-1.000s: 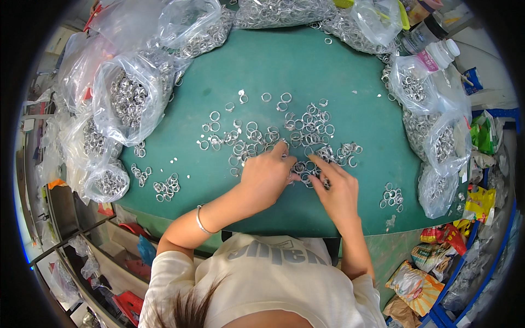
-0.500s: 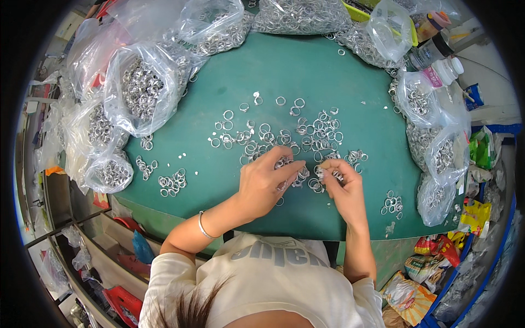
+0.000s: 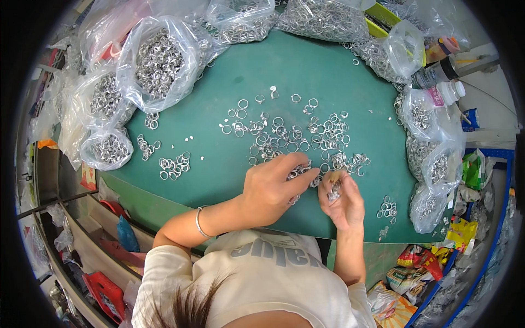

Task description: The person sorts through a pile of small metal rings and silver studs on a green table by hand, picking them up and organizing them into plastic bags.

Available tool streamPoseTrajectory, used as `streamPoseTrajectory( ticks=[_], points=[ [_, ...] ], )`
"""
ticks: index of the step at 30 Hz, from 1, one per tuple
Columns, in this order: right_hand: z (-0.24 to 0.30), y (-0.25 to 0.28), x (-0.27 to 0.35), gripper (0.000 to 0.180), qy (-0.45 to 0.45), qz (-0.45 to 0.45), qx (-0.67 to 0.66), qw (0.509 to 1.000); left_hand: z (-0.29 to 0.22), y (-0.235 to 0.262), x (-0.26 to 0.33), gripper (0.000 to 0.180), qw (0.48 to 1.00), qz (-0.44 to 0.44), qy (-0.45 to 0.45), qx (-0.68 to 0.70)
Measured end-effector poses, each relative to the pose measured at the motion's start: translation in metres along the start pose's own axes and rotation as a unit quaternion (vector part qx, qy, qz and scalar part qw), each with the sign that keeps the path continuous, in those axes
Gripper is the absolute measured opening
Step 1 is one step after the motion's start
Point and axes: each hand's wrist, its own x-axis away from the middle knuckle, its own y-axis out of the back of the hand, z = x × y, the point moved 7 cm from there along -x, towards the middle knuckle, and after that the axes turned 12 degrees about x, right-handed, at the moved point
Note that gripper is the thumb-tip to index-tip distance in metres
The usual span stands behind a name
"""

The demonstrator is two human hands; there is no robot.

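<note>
Silvery metal rings [image 3: 281,134] lie in a loose heap on the green tabletop, just beyond my hands. My left hand [image 3: 270,188], with a bangle at its wrist, is curled around a bunch of rings [image 3: 299,170]. Thumb and index finger come together at its right side. Close by on the right, my right hand [image 3: 344,203] is turned partly palm up. Its fingers are folded over a small cluster of rings [image 3: 334,191]. Smaller groups of rings lie at the left [image 3: 175,165] and at the right [image 3: 388,209] of the table.
Clear plastic bags full of rings line the table: a large open bag [image 3: 158,65] at the left, a bag [image 3: 322,22] at the back, more bags [image 3: 429,205] at the right. A white bottle [image 3: 445,94] stands at the back right. Shelving flanks both sides.
My right hand has drawn slightly nearer and turned its palm upward, with rings showing in the fingers. My left hand stays curled around its bunch. The view has shifted a little.
</note>
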Motion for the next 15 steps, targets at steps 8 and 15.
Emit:
streamPoseTrajectory(
  ticks=[8,15],
  points=[
    [-0.014,0.003,0.010,0.022,-0.077,-0.042,0.002,0.996,0.017,-0.011,0.010,0.034,0.997,0.030,0.033,-0.058],
    [-0.014,0.020,0.019,0.024,0.005,-0.188,0.023,0.982,0.073,-0.014,0.040,0.030,0.972,0.018,0.162,0.169]
  ],
)
